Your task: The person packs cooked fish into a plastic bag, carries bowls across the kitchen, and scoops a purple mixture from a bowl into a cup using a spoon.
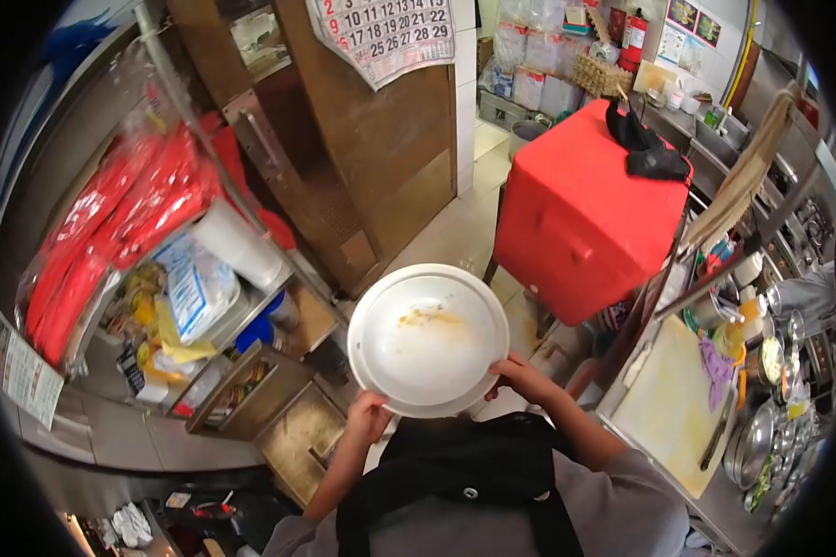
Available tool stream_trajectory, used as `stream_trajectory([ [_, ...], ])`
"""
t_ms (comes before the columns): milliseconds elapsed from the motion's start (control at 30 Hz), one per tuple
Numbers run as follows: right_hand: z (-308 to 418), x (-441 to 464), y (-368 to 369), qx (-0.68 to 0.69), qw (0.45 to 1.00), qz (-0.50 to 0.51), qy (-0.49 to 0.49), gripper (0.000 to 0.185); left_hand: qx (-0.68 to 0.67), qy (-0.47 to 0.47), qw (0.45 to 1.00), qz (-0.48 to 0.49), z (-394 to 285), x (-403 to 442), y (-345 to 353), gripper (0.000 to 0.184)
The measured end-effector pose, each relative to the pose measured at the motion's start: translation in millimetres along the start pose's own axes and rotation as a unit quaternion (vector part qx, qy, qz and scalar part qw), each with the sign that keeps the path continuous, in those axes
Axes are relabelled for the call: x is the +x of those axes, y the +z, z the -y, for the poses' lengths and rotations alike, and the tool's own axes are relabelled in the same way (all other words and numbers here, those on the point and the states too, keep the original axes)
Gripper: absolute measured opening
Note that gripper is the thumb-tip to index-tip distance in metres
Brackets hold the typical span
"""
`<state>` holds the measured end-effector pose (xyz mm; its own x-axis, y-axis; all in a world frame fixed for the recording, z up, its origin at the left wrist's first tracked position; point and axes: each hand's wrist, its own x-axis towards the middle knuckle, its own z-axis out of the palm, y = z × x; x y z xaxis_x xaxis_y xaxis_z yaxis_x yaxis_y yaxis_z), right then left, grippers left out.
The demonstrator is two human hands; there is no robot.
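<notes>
A wide, round white basin (418, 357) is held in front of my body, its inside facing up. Orange-yellow residue and small scraps lie on its bottom. My left hand (370, 415) grips the near left rim, with the fingers bent round the edge. On the near right rim my right hand (518, 379) is closed, its thumb on the edge and the other fingers partly under the basin. Below the basin is the black apron (464, 473) on my body.
A large red box (590, 204) with a black item on top stands ahead right. At the right, a cutting board (673, 408) with a knife (718, 432) lies beside metal containers. A shelf with red plastic bags (125, 232) is at the left, near a brown door (372, 130).
</notes>
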<state>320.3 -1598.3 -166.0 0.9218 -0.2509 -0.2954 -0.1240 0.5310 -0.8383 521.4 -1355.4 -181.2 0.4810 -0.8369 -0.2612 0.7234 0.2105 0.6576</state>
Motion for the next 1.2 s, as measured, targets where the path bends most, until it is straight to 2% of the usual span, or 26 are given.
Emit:
stream_trajectory([
  [67, 11.2, 53.5, -27.7, -0.044, 0.998, 0.053, 0.002, 0.046, -0.005, 0.017, 1.000, -0.018, -17.7, 34.5, 2.0, 0.057],
  [100, 20.0, 75.0, -38.8, -0.046, 0.998, 0.049, -0.001, 0.046, -0.010, 0.018, 0.999, -0.040, -26.7, 52.1, 3.0, 0.058],
  [200, 51.5, 132.6, -63.3, -0.003, 0.985, 0.173, -0.010, 0.057, -0.018, 0.024, 0.999, -0.033, -59.2, 115.3, 11.1, 0.061],
  [333, 65.3, 208.1, -104.5, 0.026, 0.987, 0.155, -0.034, 0.054, -0.024, 0.014, 0.999, -0.017, -100.8, 223.2, -11.0, 0.056],
  [400, 58.3, 237.1, -131.0, -0.147, 0.982, 0.116, 0.037, 0.053, -0.020, 0.004, 1.000, 0.009, -127.9, 277.3, -6.7, 0.049],
  [433, 41.2, 251.4, -148.7, -0.155, 0.975, 0.148, 0.058, 0.042, -0.018, -0.005, 1.000, 0.015, -138.6, 302.2, -6.4, 0.049],
  [467, 37.1, 260.0, -159.3, -0.161, 0.959, 0.204, 0.109, 0.042, -0.002, -0.008, 1.000, 0.018, -150.2, 332.6, -7.0, 0.053],
  [500, 31.7, 261.6, -163.8, -0.130, 0.956, 0.154, 0.214, 0.046, 0.016, -0.008, 0.999, 0.027, -162.1, 368.5, -3.7, 0.057],
  [533, 33.6, 258.5, -165.8, -0.115, 0.972, 0.111, 0.171, 0.050, 0.014, -0.027, 0.998, 0.063, -176.1, 395.5, 10.1, 0.056],
  [567, 24.7, 261.1, -173.2, -0.131, 0.979, 0.068, 0.141, 0.044, 0.019, -0.036, 0.996, 0.075, -185.3, 425.8, 20.9, 0.056],
  [600, 46.7, 256.6, -167.6, -0.067, 0.983, 0.040, 0.167, 0.047, 0.022, -0.059, 0.994, 0.084, -191.4, 455.4, 31.4, 0.055],
  [700, 32.7, 264.2, -186.5, -0.014, 0.987, -0.033, 0.159, 0.046, 0.029, -0.105, 0.988, 0.106, -196.6, 539.6, 53.0, 0.052],
  [767, 37.6, 280.3, -197.6, 0.018, 0.987, -0.062, 0.148, 0.044, 0.016, -0.166, 0.979, 0.114, -196.1, 595.5, 73.1, 0.051],
  [833, 54.5, 292.7, -209.7, 0.047, 0.984, -0.088, 0.150, 0.042, 0.019, -0.187, 0.976, 0.114, -190.2, 642.6, 95.4, 0.050],
  [900, 93.2, 315.1, -235.8, 0.007, 0.993, -0.029, 0.116, 0.040, 0.016, -0.228, 0.959, 0.166, -183.8, 690.6, 112.3, 0.051],
  [933, 104.5, 324.1, -246.3, 0.006, 0.993, -0.030, 0.112, 0.040, 0.015, -0.230, 0.960, 0.159, -182.4, 705.2, 129.9, 0.051],
  [1033, 130.8, 350.3, -255.7, 0.044, 0.988, -0.097, 0.112, 0.045, 0.027, -0.257, 0.949, 0.179, -176.1, 766.6, 150.2, 0.059],
  [1100, 143.5, 352.2, -259.7, 0.052, 0.973, -0.187, 0.126, 0.053, 0.031, -0.277, 0.944, 0.177, -172.6, 802.3, 170.0, 0.061],
  [1200, 99.4, 368.7, -269.1, 0.022, 0.976, -0.216, 0.026, 0.058, 0.050, -0.307, 0.932, 0.185, -166.3, 857.6, 201.2, 0.060],
])
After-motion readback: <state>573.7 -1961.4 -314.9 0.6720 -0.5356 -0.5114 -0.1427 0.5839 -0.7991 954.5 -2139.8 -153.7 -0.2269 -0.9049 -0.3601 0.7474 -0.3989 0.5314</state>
